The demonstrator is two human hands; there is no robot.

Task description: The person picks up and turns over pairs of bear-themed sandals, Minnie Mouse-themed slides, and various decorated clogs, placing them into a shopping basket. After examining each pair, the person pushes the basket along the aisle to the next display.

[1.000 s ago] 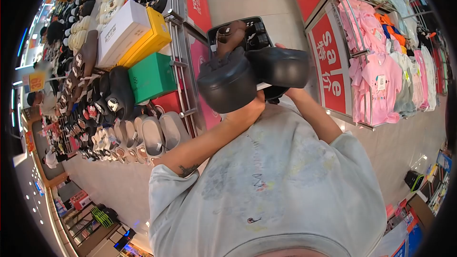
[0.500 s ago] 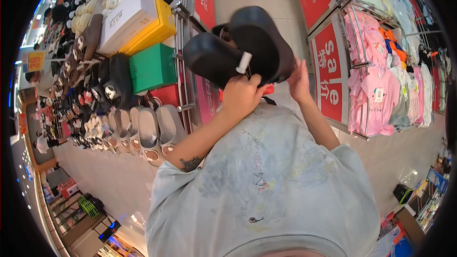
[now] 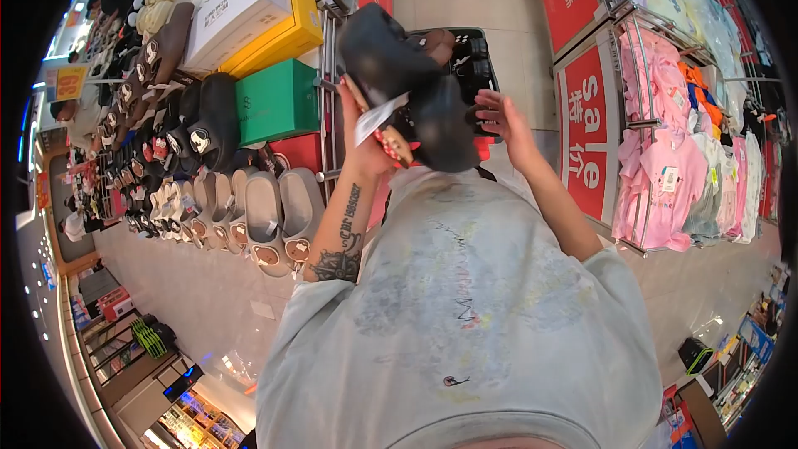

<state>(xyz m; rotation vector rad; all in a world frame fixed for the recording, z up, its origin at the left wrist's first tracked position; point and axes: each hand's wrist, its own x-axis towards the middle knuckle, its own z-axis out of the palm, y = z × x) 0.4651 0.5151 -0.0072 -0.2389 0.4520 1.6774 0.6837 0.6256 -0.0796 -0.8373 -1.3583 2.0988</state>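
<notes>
A pair of black slippers (image 3: 440, 116) hangs tilted in front of my chest, slightly blurred. My left hand (image 3: 366, 145) is closed round the near left side of the pair, beside a white tag (image 3: 380, 119) and a patterned tan and red edge. To the right, my right hand (image 3: 509, 123) is open with its fingers spread, close to the slippers but apart from them, holding nothing. Behind the pair is a black basket (image 3: 484, 48) with brown footwear (image 3: 435, 43) showing at its top.
On the left, a shoe rack bears a white box (image 3: 237, 17), a yellow box (image 3: 278, 29), a green box (image 3: 277, 104) and grey slippers (image 3: 263, 208). Pink children's clothes (image 3: 669, 170) hang on the right, near a red sale sign (image 3: 586, 125).
The slippers have turned and tilted, exposing more of the basket. My left hand has moved left to the pair's side. My right hand has come off the pair's right edge.
</notes>
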